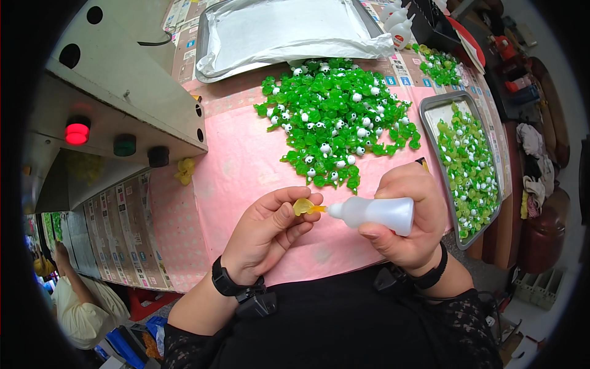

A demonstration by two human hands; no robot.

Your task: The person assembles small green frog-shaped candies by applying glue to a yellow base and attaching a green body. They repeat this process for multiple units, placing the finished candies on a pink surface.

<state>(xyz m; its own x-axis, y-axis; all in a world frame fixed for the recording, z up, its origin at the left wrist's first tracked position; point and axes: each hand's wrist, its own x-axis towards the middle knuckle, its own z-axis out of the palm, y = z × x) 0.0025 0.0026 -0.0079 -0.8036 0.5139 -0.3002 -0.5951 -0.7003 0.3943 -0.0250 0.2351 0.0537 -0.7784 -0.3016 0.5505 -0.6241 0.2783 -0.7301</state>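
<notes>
Pinched between the fingertips of my left hand (265, 229) is a small translucent yellow plastic piece (303, 207) with an orange tip. My right hand (413, 215) grips a white squeeze bottle (378, 213), tilted sideways. The bottle's nozzle points left and sits right at the orange tip; whether they touch I cannot tell. Just beyond both hands spreads a large pile of small green plastic pieces (335, 117) with white, black-spotted balls among them. Pink cloth (233, 166) covers the table beneath.
A metal tray lined with white paper (289, 34) stands at the back. At the right, another tray (428, 117) holds green and yellow pieces. More white bottles (401, 34) stand back right. A metal machine with a lit red button (77, 130) occupies the left. Another person (83, 301) is at far left.
</notes>
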